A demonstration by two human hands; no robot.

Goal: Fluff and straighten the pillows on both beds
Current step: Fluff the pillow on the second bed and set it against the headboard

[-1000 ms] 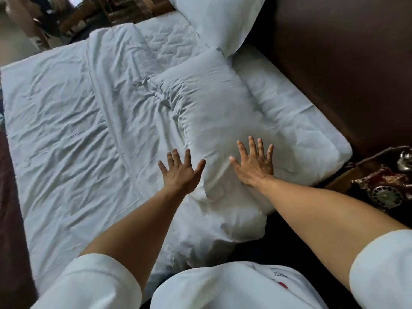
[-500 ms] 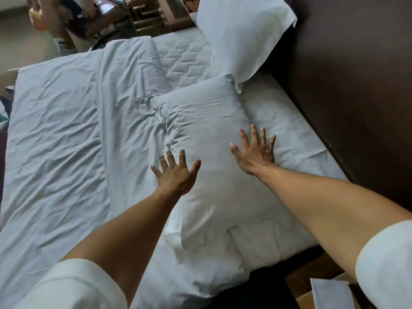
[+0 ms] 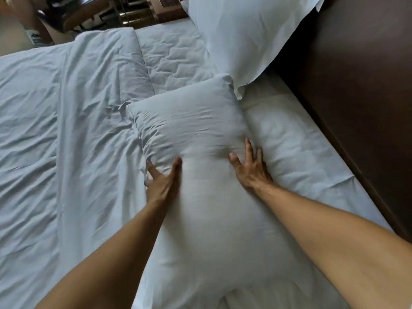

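Note:
A long white pillow (image 3: 196,121) lies lengthwise on the bed, running away from me. My left hand (image 3: 163,182) presses against its left side, thumb on top and fingers spread down the flank. My right hand (image 3: 250,167) presses its right side, fingers sunk between the pillow and the sheet. The pillow is pinched in between both hands, which squeeze it rather than lift it. A second white pillow (image 3: 245,30) leans upright against the dark headboard (image 3: 352,85) at the far end.
A rumpled white duvet (image 3: 66,130) covers the left of the bed; bare quilted mattress (image 3: 174,54) shows beyond the pillow. Dark wooden furniture and a person's legs (image 3: 29,25) are at the top left, past the bed.
Both hands moved forward and down from hovering with spread fingers to pressing into the pillow's two sides. The view moved closer over the bed.

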